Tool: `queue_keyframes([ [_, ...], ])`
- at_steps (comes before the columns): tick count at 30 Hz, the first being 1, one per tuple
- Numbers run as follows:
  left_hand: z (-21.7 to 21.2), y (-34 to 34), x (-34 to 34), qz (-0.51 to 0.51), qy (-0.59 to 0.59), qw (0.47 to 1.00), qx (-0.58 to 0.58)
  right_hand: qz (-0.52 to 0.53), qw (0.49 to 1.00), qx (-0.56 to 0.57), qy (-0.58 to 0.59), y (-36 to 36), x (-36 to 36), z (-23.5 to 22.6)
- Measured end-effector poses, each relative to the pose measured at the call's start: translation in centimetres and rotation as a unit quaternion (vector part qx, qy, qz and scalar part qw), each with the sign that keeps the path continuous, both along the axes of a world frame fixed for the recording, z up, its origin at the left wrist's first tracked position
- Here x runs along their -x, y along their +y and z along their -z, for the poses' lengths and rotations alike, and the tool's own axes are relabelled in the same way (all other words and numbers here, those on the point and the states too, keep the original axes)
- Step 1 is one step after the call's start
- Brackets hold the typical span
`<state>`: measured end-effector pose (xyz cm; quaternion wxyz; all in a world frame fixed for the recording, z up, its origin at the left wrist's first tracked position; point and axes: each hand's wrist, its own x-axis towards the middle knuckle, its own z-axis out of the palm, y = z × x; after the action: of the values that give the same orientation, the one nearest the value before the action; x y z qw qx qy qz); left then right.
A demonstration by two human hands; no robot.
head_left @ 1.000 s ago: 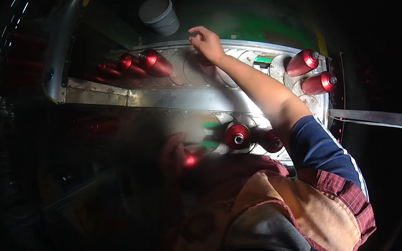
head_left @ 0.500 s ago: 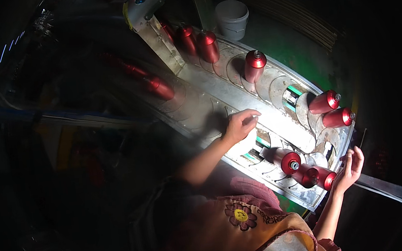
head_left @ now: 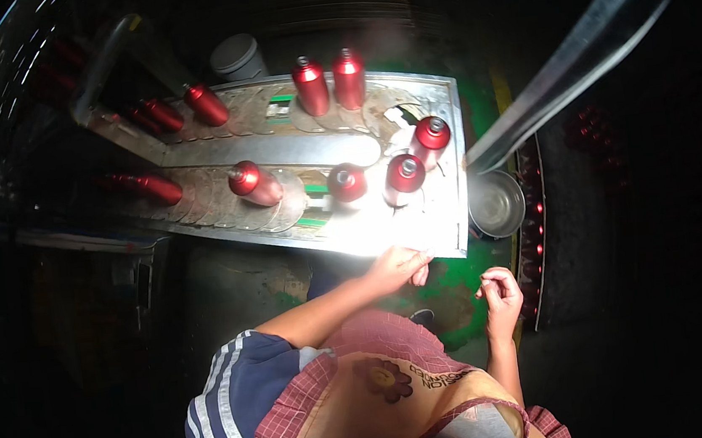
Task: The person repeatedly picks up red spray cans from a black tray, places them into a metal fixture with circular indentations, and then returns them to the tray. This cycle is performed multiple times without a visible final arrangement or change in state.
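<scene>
My left hand (head_left: pixel 398 270) is beside the near edge of a metal conveyor table (head_left: pixel 277 152), close to its front right corner. Its fingers are bent together and no object shows in them. To the right, past that corner, my right hand (head_left: pixel 500 291) is raised above the floor, fingers curled inward, with nothing visible in it. Nearest to my hands, red metal bottles with narrow necks stand on the table: one bottle (head_left: pixel 405 180), a second bottle (head_left: pixel 348 184) in the glare, and a third bottle (head_left: pixel 430 139) behind. Another bottle (head_left: pixel 255 183) stands farther left.
Two red bottles (head_left: pixel 349 81) stand along the far track; more line up at the left beneath a metal frame (head_left: pixel 113 69). A slanting metal bar (head_left: pixel 572 54) rises at the right above a round metal bowl (head_left: pixel 497 205). Behind the table is a white bucket (head_left: pixel 237 58).
The head view has turned, so the table appears more level. My left hand has drawn back from above the track to the near edge. Both hands' fingers have curled in.
</scene>
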<state>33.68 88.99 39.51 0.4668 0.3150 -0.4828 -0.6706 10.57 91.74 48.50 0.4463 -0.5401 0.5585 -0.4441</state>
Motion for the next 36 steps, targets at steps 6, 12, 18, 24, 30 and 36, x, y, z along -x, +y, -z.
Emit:
queue_keyframes([
  [6, -2.6, 3.5, 6.1, 0.05, -0.09, 0.984, -0.144, 0.108, 0.991, 0.016, -0.073, 5.1, 7.8, -5.4],
  [12, -4.1, -1.7, 10.9, 0.043, -0.241, 0.954, -0.174, 0.151, 0.984, 0.046, -0.084, 2.0, 20.1, -5.9],
  [18, -3.9, -13.1, 24.5, 0.076, -0.256, 0.949, -0.17, 0.335, 0.942, -0.004, -0.032, 1.9, 38.3, -4.2],
  [24, -4.0, -23.3, 33.3, 0.154, -0.275, 0.935, -0.162, 0.494, 0.869, -0.014, 0.027, 7.5, 47.8, -2.2],
  [30, -3.2, -31.9, 37.0, 0.107, -0.307, 0.918, -0.225, 0.46, 0.886, -0.052, 0.026, 0.8, 55.2, -0.1],
  [36, -2.4, -33.9, 34.2, -0.126, -0.245, 0.896, -0.348, 0.354, 0.929, -0.082, -0.071, -16.6, 60.9, -3.9],
])
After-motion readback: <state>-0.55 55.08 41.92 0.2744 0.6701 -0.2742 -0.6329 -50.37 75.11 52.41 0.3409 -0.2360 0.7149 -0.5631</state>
